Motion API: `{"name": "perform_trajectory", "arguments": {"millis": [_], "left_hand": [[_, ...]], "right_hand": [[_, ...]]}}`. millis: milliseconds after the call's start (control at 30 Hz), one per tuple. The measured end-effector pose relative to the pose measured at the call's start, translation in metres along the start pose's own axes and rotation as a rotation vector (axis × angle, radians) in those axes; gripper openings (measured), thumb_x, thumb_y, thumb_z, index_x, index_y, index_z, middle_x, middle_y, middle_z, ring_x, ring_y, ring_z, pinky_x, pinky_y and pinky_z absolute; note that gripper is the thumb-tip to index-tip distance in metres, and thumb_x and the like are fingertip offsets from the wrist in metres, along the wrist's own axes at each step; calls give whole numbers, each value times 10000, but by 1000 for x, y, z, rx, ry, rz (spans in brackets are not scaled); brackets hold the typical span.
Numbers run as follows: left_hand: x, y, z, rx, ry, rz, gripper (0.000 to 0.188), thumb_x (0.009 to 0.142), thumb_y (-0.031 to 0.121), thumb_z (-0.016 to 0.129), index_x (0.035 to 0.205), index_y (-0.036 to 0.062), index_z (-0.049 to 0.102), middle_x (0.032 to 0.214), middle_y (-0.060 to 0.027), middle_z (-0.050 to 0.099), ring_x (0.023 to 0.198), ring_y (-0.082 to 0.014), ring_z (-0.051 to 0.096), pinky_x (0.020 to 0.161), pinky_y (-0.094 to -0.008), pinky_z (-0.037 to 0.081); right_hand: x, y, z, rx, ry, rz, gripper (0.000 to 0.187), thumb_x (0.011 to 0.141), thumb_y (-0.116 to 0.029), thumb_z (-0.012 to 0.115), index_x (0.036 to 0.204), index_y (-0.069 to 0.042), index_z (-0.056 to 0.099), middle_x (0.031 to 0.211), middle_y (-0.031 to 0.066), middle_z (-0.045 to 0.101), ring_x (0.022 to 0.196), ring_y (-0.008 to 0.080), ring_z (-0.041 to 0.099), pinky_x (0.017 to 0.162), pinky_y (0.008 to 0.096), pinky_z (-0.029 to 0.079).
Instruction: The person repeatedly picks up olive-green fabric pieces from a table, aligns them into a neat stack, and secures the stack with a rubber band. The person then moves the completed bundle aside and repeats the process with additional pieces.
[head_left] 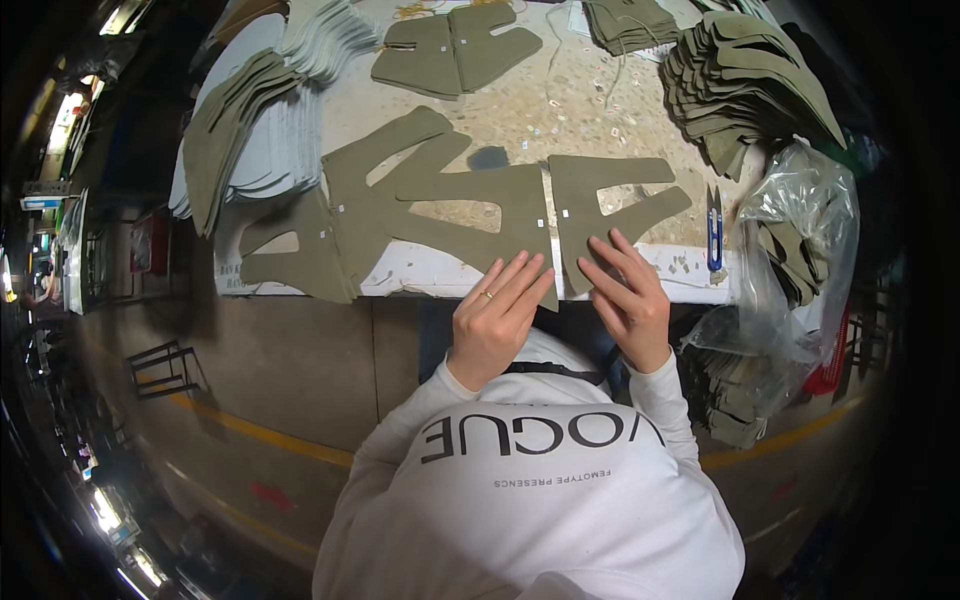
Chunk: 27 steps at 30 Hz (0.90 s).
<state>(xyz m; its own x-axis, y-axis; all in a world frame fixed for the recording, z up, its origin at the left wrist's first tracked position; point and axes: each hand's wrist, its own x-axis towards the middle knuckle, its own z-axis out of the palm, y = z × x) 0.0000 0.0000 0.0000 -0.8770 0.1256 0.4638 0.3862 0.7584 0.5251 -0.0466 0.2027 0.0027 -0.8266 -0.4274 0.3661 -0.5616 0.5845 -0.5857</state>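
Observation:
Two olive-green cut pieces lie flat side by side at the table's near edge, a narrow light gap between them. My left hand [497,318] rests with outstretched fingers on the lower part of the left cut piece [520,190]. On the right cut piece [580,215] lie the spread fingertips of my right hand [632,300]. Each piece has a cut-out notch and a small white sticker. Further left, more olive pieces [345,220] overlap one another, partly under the left piece.
Blue-handled thread snips [715,230] lie at the right, beside a clear plastic bag [800,200] with olive pieces in it. Olive stacks [735,75] stand far right. Pale stacks [280,140] stand at the left. Another olive pair [455,50] lies at the back among scattered small stickers.

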Motion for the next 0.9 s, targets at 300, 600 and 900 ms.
{"name": "perform_trajectory", "arguments": {"millis": [300, 600, 900], "left_hand": [[-3, -10, 5, -29, -39, 77, 397, 752, 34, 697, 1146, 79, 705, 1239, -117, 648, 1169, -300, 611, 994, -445, 483], [6, -6, -12, -98, -178, 100, 388, 776, 164, 754, 1149, 70, 696, 1266, -125, 631, 1203, -319, 580, 1014, -462, 449], [44, -41, -70, -1, 31, -138, 185, 849, 83, 694, 1020, 15, 713, 933, -110, 724, 860, -236, 704, 762, -313, 533]], "right_hand": [[-6, -4, -1, 19, -36, -16, 474, 671, -24, 713, 1132, -133, 716, 1295, 112, 608, 1253, 325, 544, 976, 399, 454], [-6, -10, -8, 64, -60, -98, 320, 790, -155, 734, 1108, -130, 717, 1276, 86, 621, 1221, 279, 568, 944, 385, 441], [9, 5, -37, -23, 166, -21, 199, 777, -119, 735, 972, -74, 738, 937, 38, 697, 861, 211, 637, 821, 340, 444]]}}
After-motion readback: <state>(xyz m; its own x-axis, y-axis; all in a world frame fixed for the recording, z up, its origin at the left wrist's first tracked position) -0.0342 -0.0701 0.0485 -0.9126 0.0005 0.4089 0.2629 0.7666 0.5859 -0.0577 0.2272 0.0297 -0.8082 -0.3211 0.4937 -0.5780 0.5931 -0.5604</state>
